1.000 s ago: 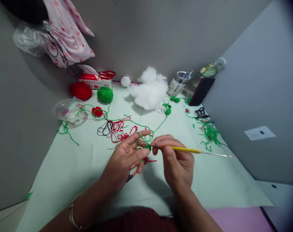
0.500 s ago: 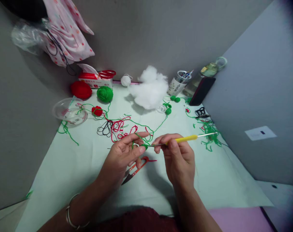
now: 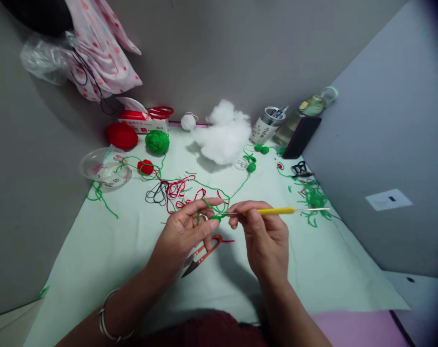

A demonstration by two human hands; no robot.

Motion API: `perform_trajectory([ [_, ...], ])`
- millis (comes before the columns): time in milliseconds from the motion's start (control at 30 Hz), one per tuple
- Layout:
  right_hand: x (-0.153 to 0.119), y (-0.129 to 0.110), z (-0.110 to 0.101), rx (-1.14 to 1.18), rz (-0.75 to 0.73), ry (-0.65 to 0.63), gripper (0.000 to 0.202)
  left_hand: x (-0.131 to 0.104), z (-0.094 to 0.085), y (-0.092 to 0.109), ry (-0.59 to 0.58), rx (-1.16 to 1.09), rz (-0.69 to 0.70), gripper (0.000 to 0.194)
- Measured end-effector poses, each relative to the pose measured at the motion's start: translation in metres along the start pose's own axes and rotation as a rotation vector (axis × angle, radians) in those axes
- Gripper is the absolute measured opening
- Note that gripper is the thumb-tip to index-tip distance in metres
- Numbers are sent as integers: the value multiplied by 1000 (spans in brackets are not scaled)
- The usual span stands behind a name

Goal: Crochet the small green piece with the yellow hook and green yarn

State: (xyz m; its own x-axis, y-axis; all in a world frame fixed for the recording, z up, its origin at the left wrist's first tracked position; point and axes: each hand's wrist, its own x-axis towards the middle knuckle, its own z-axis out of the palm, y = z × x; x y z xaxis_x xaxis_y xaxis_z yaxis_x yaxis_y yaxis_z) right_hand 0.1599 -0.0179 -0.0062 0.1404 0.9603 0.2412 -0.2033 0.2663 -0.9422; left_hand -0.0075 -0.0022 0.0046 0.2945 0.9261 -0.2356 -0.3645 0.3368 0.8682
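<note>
My left hand (image 3: 184, 229) pinches a small piece of green crochet work (image 3: 216, 218) between thumb and fingers, and green yarn (image 3: 208, 204) runs over its raised index finger. In my right hand (image 3: 265, 236) is a crochet hook (image 3: 276, 211) with a yellow handle, held closed near its left end. The hook's thin metal tip meets the green piece; its other metal end points right. Below my left hand lie thread snips (image 3: 213, 245) with orange handles, partly covered by the fingers.
Behind my hands are tangled red yarn (image 3: 175, 189), a green yarn ball (image 3: 157, 142), a red yarn ball (image 3: 122, 136) and white stuffing (image 3: 224, 135). A plastic bowl (image 3: 106, 168) stands left. Toward the right are a pen can (image 3: 265, 126), a phone (image 3: 302, 137), a bottle (image 3: 312, 105) and green scraps (image 3: 314, 198).
The hook has turned in my right hand, so its right end sits lower and it lies closer to level. My left hand stays nearly still with the green piece.
</note>
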Motion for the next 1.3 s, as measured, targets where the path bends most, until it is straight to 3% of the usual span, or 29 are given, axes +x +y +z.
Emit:
perform_trajectory([
  [400,1,4,2,-9,48,66,16,5,-2,-6,-76,-35,-20,22],
  [700,-1,3,3,6,86,39,16,7,6,-7,11,-82,4,15],
  [867,-2,5,4,-12,55,44,16,10,9,-6,16,-119,-7,20],
  [1133,1,0,-1,-56,-9,133,19,9,5,-4,36,-144,-36,24],
  [1300,-2,-2,1,-34,-31,69,19,8,5,-4,43,-151,-42,25],
])
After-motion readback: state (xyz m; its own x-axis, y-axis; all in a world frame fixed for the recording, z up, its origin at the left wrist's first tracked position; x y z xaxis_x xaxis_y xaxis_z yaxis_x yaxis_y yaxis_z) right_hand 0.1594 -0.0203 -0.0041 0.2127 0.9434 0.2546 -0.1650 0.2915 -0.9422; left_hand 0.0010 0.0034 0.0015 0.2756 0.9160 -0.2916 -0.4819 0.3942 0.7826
